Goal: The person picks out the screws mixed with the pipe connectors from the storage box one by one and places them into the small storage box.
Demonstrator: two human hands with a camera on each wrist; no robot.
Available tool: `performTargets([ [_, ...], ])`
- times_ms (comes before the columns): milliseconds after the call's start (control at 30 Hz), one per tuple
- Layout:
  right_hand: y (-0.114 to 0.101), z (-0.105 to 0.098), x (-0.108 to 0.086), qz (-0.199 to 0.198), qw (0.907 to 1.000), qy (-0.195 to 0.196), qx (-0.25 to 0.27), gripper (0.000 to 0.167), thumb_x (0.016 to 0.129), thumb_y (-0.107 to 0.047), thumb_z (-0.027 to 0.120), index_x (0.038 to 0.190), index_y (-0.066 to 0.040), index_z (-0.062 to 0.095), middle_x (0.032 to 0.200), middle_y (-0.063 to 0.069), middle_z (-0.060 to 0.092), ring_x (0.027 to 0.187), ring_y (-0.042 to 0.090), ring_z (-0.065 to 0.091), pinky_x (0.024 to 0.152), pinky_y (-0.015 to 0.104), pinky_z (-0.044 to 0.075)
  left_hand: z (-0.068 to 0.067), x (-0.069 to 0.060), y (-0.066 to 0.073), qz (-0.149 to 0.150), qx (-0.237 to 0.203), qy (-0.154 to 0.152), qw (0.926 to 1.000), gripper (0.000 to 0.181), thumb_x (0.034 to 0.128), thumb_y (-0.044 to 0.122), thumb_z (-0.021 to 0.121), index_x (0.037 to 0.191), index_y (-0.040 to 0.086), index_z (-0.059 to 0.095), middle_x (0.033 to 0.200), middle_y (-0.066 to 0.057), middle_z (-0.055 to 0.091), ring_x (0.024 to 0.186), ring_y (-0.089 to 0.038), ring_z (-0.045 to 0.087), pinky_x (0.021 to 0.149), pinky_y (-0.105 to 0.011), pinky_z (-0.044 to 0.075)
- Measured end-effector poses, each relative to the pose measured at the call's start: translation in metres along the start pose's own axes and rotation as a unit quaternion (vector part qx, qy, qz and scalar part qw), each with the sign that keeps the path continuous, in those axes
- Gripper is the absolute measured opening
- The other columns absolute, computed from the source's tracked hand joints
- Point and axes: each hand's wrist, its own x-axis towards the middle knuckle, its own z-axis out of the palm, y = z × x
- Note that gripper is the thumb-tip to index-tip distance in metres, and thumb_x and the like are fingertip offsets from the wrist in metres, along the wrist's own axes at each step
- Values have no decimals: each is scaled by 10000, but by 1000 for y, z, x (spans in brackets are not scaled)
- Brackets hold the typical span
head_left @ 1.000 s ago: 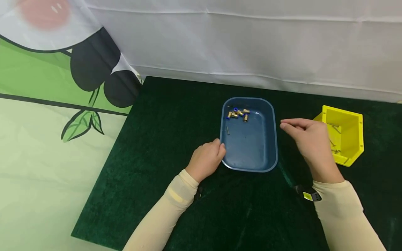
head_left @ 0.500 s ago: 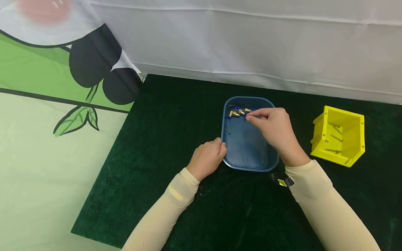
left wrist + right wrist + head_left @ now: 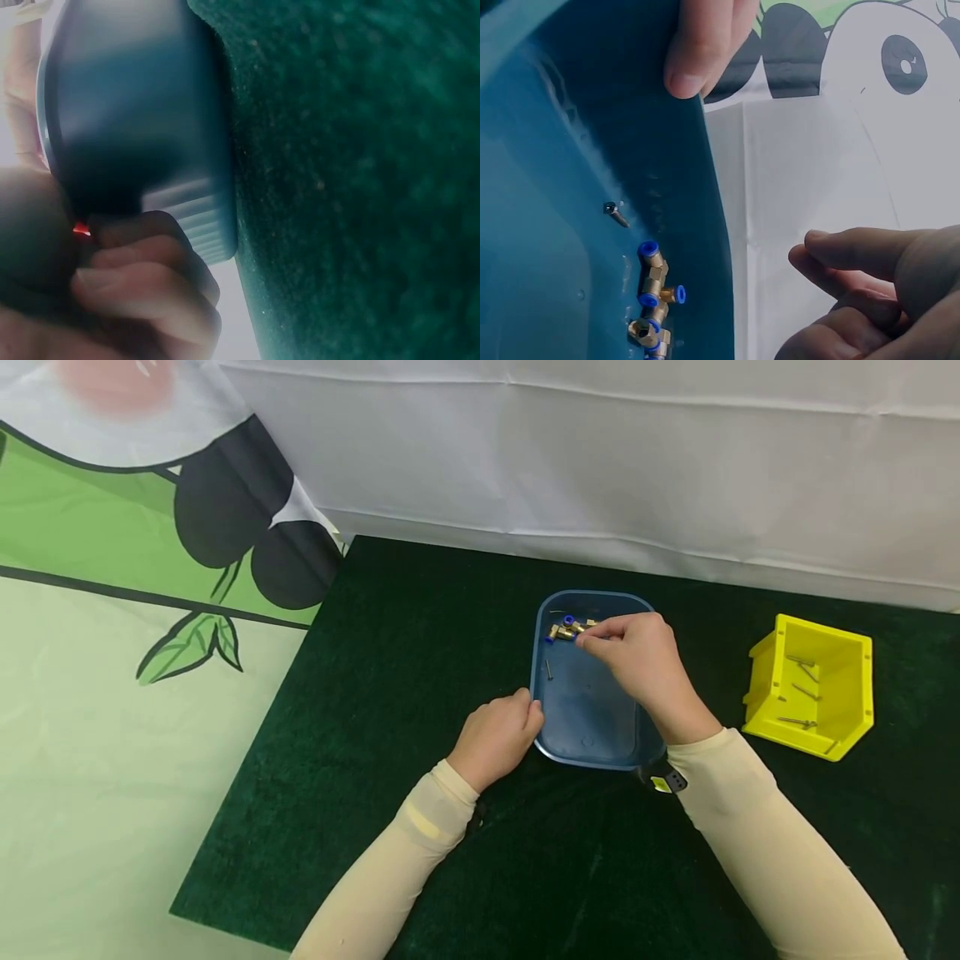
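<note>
My left hand [image 3: 495, 735] grips the near left rim of a blue plastic tray [image 3: 592, 727], its thumb over the inside of the wall in the right wrist view. Several brass push-in fittings [image 3: 652, 277] with blue collars lie in the tray along the far left side. A small screw [image 3: 549, 670] lies nearer, by the left wall. Over the tray, my right hand [image 3: 637, 660] has its thumb and forefinger tips together, just right of the fittings. In the right wrist view nothing shows between those fingertips [image 3: 817, 236].
A yellow open bin [image 3: 761, 685] stands right of the tray, with several screws [image 3: 806, 692] inside. Dark green cloth [image 3: 420, 635] covers the table. White sheeting [image 3: 637, 468] hangs behind it, with a printed backdrop [image 3: 90, 710] at left.
My right hand has moved left from beside the yellow bin to over the tray, then slightly further left toward the fittings. My left hand has stayed on the tray rim.
</note>
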Motion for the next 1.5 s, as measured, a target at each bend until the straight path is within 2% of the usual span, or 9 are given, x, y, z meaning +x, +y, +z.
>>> performTargets([
  [133, 4, 0, -2, 86, 10000, -6, 49, 248, 941, -282, 693, 1027, -64, 776, 1047, 103, 698, 954, 251, 464, 697, 383, 353, 1, 0, 1, 14, -57, 6, 10000, 298, 1059, 271, 378, 819, 171, 524, 651, 17, 518, 489, -110, 500, 443, -264, 396],
  [367, 11, -4, -6, 75, 9999, 54, 119, 245, 934, -302, 703, 1027, -90, 782, 1093, 81, 709, 1013, 241, 470, 745, 395, 369, 0, 1, 1, 72, -94, 5, 9999, 309, 1059, 289, 361, 823, 173, 524, 655, 18, 518, 489, -107, 499, 441, -264, 394],
  [633, 13, -2, -2, 7, 10000, 13, 26, 222, 931, -283, 705, 1000, -87, 786, 1038, 100, 693, 917, 254, 465, 674, 380, 348, 1, 0, 3, 76, -38, -18, 10000, 301, 1059, 276, 373, 820, 173, 525, 652, 21, 519, 488, -104, 496, 441, -261, 395],
  [833, 12, 4, 7, -50, 9995, -243, -184, 225, 928, -291, 711, 1005, -94, 786, 985, 94, 699, 882, 241, 489, 688, 369, 372, 0, 0, 4, 54, 43, -13, 10000, 304, 1060, 282, 365, 824, 175, 524, 653, 23, 518, 484, -100, 491, 438, -251, 391],
  [933, 8, 5, 14, -185, 9992, -227, -266, 213, 930, -282, 711, 998, -95, 788, 997, 78, 714, 894, 234, 512, 713, 372, 401, 1, 0, 4, 48, 29, 2, 10000, 303, 1059, 282, 365, 825, 173, 523, 652, 20, 516, 481, -103, 489, 434, -251, 389],
  [1100, 3, 10, 23, -291, 9993, -169, -174, 214, 932, -276, 707, 991, -88, 790, 1038, 65, 731, 938, 226, 531, 746, 381, 419, 1, -2, 3, 57, 123, 67, 9999, 310, 1059, 281, 364, 816, 165, 517, 646, 16, 501, 484, -104, 477, 438, -258, 374],
  [1300, 8, 18, 32, -314, 9993, -181, 36, 209, 935, -304, 702, 1000, -128, 795, 1061, 23, 733, 1016, 201, 571, 838, 407, 441, -1, -2, 3, 111, 214, 144, 9996, 311, 1059, 278, 369, 811, 161, 515, 642, 17, 498, 480, -102, 471, 437, -255, 362],
  [1500, 11, 17, 39, -455, 9990, 18, 4, 216, 950, -319, 681, 1041, -155, 788, 1052, -3, 728, 952, 181, 578, 764, 365, 495, -2, -2, 1, 98, 254, 128, 9995, 311, 1059, 276, 371, 810, 161, 517, 643, 17, 499, 487, -101, 478, 440, -259, 374],
])
